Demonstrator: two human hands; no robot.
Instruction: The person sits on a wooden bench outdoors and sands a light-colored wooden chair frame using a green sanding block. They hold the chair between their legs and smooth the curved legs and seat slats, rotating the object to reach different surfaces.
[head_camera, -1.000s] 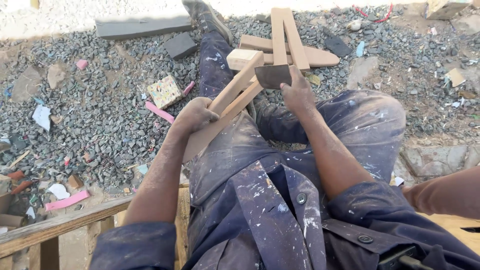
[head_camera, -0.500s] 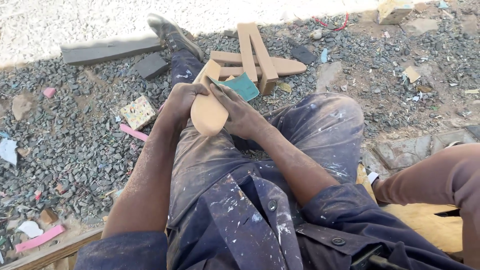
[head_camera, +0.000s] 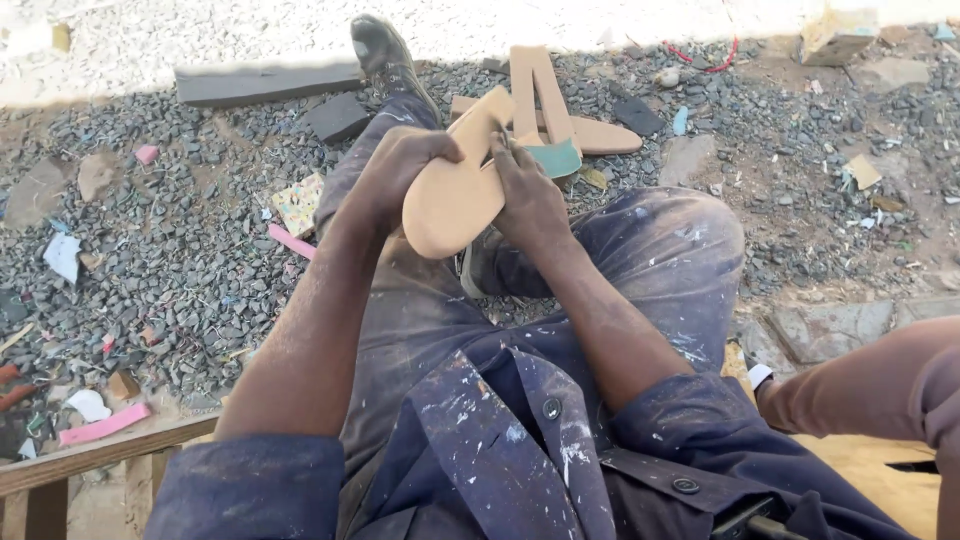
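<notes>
I sit with legs stretched over gravel, wearing paint-spattered dark blue work clothes. My left hand (head_camera: 400, 175) grips the left edge of a tan, sole-shaped piece (head_camera: 455, 185) held flat side up over my lap. My right hand (head_camera: 530, 195) presses against its right edge, fingers curled, with a small teal-green pad (head_camera: 555, 158) sticking out just beyond the knuckles. Whether the right hand holds that pad I cannot tell. More tan sole-shaped pieces (head_camera: 560, 115) lie crossed on the gravel beyond my hands.
Dark foam blocks (head_camera: 265, 82) and a smaller one (head_camera: 337, 117) lie on the grey gravel by my black shoe (head_camera: 385, 55). Pink strips (head_camera: 105, 423), scraps and litter are scattered left. A wooden bench edge (head_camera: 90, 460) is lower left. Another person's arm (head_camera: 860, 385) reaches in at right.
I have turned the tan sole piece so its broad face points up and raised it closer. My view has shifted slightly; the pile of soles sits a little farther from my hands.
</notes>
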